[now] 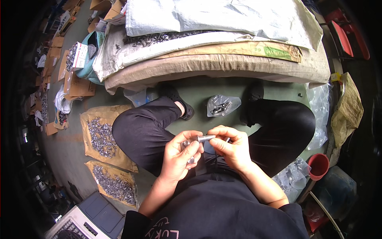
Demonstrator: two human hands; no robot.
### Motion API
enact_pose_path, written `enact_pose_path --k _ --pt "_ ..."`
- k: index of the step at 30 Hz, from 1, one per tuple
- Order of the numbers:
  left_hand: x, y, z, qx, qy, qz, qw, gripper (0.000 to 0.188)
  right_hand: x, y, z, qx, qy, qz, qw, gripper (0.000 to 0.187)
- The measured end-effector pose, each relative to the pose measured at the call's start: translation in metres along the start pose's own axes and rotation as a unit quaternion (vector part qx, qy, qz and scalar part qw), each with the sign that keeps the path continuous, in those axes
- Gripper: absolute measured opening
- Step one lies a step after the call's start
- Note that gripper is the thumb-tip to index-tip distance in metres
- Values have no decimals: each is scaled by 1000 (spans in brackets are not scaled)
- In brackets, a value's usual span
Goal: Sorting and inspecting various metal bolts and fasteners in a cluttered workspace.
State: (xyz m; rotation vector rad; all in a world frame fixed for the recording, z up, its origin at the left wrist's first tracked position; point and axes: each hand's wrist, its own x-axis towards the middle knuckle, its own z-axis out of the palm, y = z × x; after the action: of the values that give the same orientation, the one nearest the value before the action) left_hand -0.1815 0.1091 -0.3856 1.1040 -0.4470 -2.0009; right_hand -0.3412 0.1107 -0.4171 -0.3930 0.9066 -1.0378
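Observation:
Over my lap, both hands hold a shiny metal pin [206,138], cylindrical with a wider end toward the left. The fingers of my left hand [173,157] are closed round that wider end. More small metal pieces [191,160] show in the same hand, against the palm. With thumb and forefinger, my right hand [235,150] pinches the pin's other end. A second metal piece [228,140] pokes out between the right fingers, its shape mostly hidden. Beyond the hands, a clear plastic bag [234,102] with metal parts lies on the floor between my feet.
Ahead stands a cloth-covered surface [223,65] bearing a heap of metal parts [167,38] under a white sheet [215,18]. Brown sacks [129,157] with metal parts lie at left. A red bucket [318,167] and plastic bags [317,119] are at right; a grey-white machine [99,215] stands lower left.

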Motion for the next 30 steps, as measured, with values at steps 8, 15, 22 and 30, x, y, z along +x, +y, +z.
enact_pose_path --k 8,15,22,30 --pt "2 -4 1 13 13 36 999 25 -1 -1 2 -170 -3 -152 974 18" --pt "6 -9 -1 46 13 94 994 24 -9 5 6 -101 -27 -127 986 22" --pt "8 -8 0 35 39 73 996 24 -10 12 11 -115 -23 -129 985 23" --pt "9 -6 1 -32 14 38 999 25 -3 11 4 -129 -8 -157 979 21"
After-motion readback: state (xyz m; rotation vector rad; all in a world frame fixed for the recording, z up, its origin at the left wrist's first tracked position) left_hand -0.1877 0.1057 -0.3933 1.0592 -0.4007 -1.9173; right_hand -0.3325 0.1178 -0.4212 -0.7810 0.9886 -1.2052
